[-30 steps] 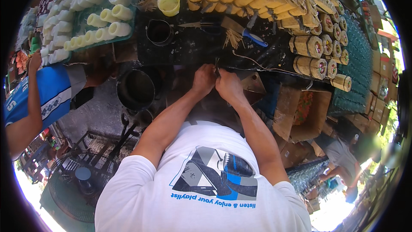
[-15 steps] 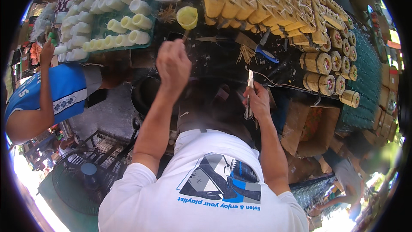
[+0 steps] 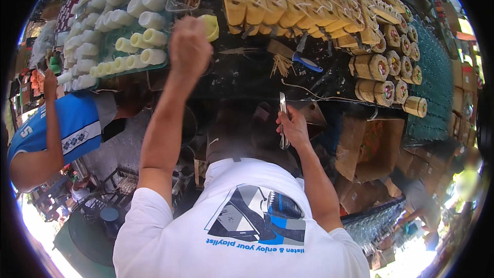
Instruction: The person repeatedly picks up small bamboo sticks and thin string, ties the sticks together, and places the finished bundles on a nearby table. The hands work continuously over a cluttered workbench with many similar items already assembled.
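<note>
My right hand is wrapped around a box cutter, its blade pointing away from me, just off the table's near edge. My left hand is raised over the table at the left, fingers curled together and slightly blurred; whatever may be in them cannot be made out. Partly hidden behind that hand is a pale yellow cup. Between my hands and the far rows lie a pointed knife, a blue-handled tool and a small pile of thin sticks on the black tabletop.
Tan blocks tied with white string fill the far side. Round-ended bundles are stacked at right. White cup-shaped pieces stand on a green tray at left. A co-worker in blue sits left; a cardboard box stands right.
My left hand has moved up and left, now covering part of the yellow cup. The box cutter in my right hand has shifted slightly left and nearer me. The view has turned a little.
</note>
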Demonstrator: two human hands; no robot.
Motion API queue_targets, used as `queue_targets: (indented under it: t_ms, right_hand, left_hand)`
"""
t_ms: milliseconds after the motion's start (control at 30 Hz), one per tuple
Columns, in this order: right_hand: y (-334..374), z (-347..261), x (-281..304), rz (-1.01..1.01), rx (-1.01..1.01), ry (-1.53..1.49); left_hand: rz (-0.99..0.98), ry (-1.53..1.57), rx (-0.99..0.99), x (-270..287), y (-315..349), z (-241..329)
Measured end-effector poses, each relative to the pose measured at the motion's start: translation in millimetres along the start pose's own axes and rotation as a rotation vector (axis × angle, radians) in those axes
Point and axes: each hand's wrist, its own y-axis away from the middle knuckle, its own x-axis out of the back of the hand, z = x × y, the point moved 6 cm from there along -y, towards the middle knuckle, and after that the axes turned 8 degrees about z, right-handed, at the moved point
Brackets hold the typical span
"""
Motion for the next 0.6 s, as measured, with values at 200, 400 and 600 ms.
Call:
queue_targets:
  t_ms: [200,400,600]
  right_hand:
    - [-2.9,-3.0,9.0,0.046,0.015,-0.010]
    - [-0.9,3.1,7.7,0.050,0.006,-0.005]
    - [-5.1,9.5,8.7,0.049,0.012,-0.014]
  left_hand:
    - [-0.404,0.400,0.240,-129.4,119.0,118.8]
    - [-0.316,0.291,0.383,-161.8,137.0,138.9]
    - [-0.395,0.206,0.463,-156.7,145.5,123.9]
